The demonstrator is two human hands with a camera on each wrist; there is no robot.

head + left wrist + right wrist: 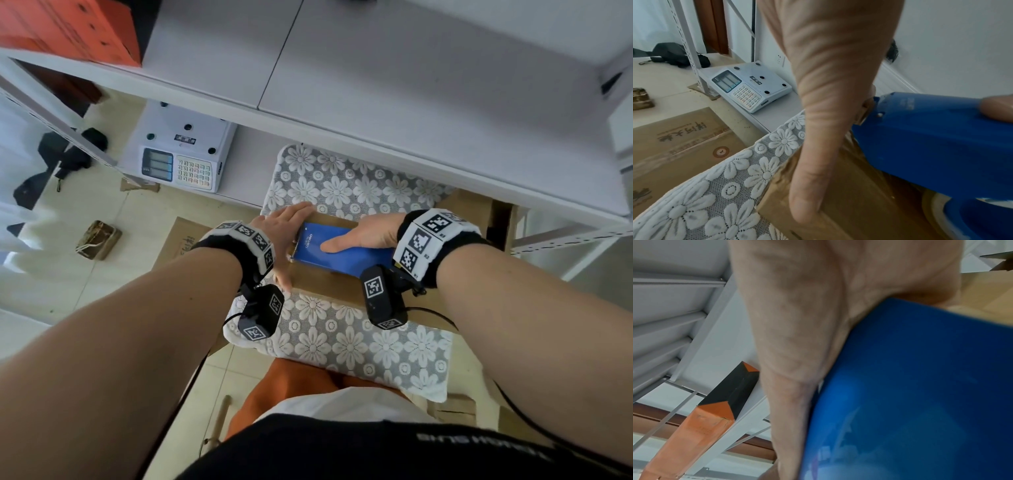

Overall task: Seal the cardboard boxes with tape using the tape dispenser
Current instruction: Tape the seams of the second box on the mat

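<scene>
A small brown cardboard box (322,282) lies on a floral lace cushion (346,342) in front of me. On its top rests a blue tape dispenser (342,255), nose pointing left. My right hand (373,233) grips the dispenser, thumb lying along its top and fingers wrapped over the far side. My left hand (286,229) clasps the box's left end, fingers at the far corner and thumb (812,186) down the near edge. In the left wrist view glossy clear tape (859,155) runs from the dispenser (920,138) over the box (849,211). The right wrist view shows only blurred blue dispenser (910,386) and palm (797,321).
A white shelf board (411,102) overhangs the far side. An electronic scale (181,154) sits on the lower shelf at left. Flattened cardboard (185,236) lies on the floor left of the cushion. An open cardboard box (479,212) stands at right, and an orange box (68,31) sits on the shelf at top left.
</scene>
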